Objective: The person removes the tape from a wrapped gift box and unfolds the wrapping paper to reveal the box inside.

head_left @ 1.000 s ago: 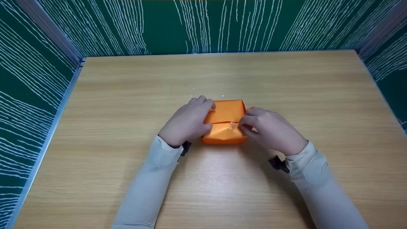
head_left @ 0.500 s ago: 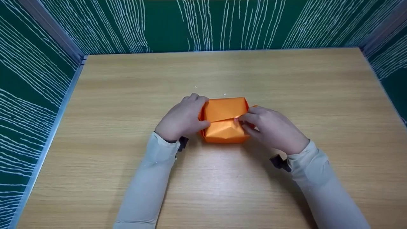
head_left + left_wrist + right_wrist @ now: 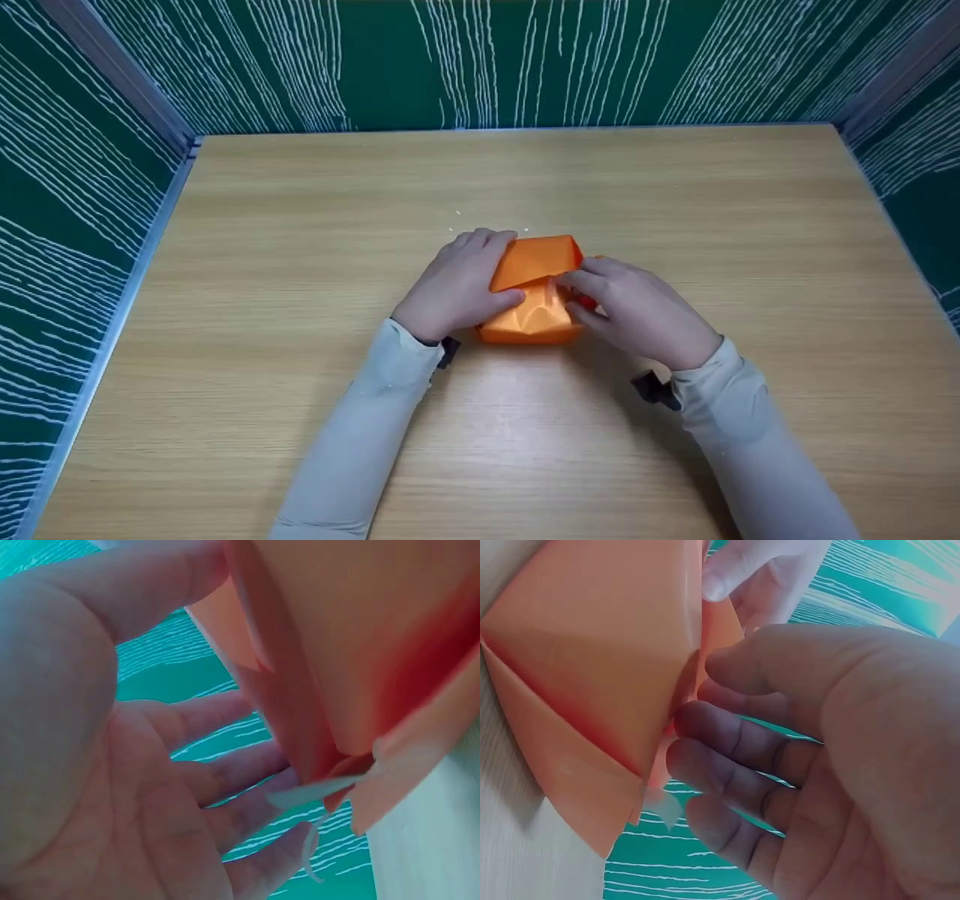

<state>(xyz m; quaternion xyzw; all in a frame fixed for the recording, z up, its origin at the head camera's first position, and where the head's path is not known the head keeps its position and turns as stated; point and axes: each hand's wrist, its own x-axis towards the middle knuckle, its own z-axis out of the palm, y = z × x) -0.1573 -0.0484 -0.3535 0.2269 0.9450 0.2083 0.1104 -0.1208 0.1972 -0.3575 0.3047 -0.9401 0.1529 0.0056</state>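
An orange paper-wrapped package (image 3: 536, 311) lies at mid table, its upper sheet overlapping the front part in a slanting seam. My left hand (image 3: 469, 285) grips its left side, thumb on the front face and fingers at the far edge; in the left wrist view they reach behind the paper. At the right end my right hand (image 3: 630, 304) holds the paper by the seam, index fingertip at the sheet's edge and thumb lower down. Folded end flaps (image 3: 562, 750) jut out in the right wrist view. Thin whitish strips (image 3: 315, 791) hang from the package's left end.
The wooden table (image 3: 300, 195) surrounds the package, with a few tiny white scraps beyond it. Green panels (image 3: 390, 67) with white lines stand along the back and sides.
My left hand has shifted right, its thumb now farther over the front face. The seam slants more, and the right index finger has moved slightly left along it.
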